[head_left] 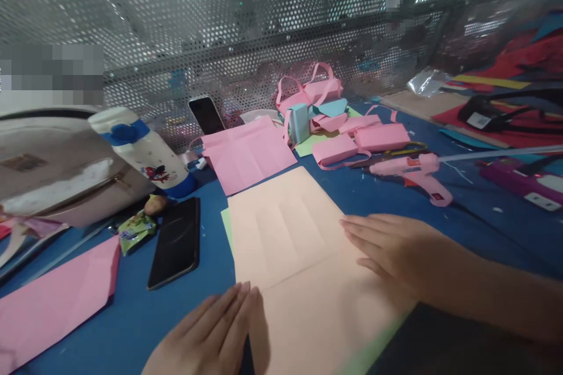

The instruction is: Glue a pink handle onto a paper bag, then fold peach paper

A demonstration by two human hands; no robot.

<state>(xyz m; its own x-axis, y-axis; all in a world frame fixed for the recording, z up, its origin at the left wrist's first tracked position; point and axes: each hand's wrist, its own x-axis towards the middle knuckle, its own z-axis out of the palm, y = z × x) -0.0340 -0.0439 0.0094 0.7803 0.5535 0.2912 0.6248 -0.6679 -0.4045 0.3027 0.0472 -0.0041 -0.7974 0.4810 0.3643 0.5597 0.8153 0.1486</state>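
Note:
A peach sheet of paper (285, 234) with several faint creases and one cross fold lies in front of me, over a green sheet (226, 225) that shows at its edges. At the sheet's left edge rests my left hand (211, 328), fingers stretched out together and nothing in it. My right hand (391, 246) lies flat at the right edge, its fingers extended over the paper. Just beyond the peach sheet is a pink creased sheet (250, 152).
Right of the paper lie a pink glue gun (413, 170) and a purple tool (521, 179). Small pink paper bags (334, 149) stand behind. Leftward are a black phone (176, 240), a bottle (145, 152), a snack packet (136, 231), a bag (65, 158) and pink paper (57, 304).

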